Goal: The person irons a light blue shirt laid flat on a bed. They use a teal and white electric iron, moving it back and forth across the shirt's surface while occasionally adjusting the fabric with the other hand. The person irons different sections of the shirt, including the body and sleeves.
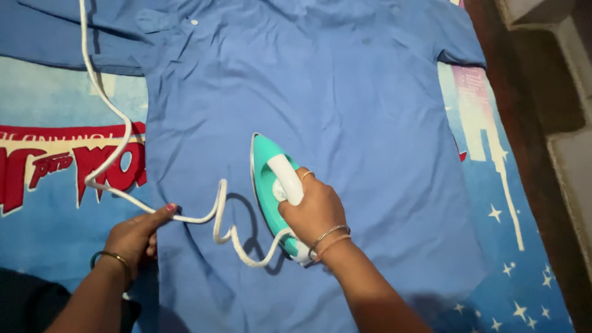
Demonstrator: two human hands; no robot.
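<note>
A blue shirt (320, 105) lies spread flat on a printed blue sheet. A teal and white electric iron (266, 166) rests sole-down on the shirt's middle, tip pointing away from me. My right hand (314, 209) is closed around the iron's white handle. My left hand (139, 234) presses on the shirt's left edge, its fingers resting on the shirt edge beside the white cord (117, 148). The cord loops from the iron's rear across the shirt and runs up to the far left.
The printed blue sheet (55, 185) has red and white lettering at left and white stars at right. A dark wooden edge (524, 142) borders the sheet on the right, with grey steps (570, 154) beyond it.
</note>
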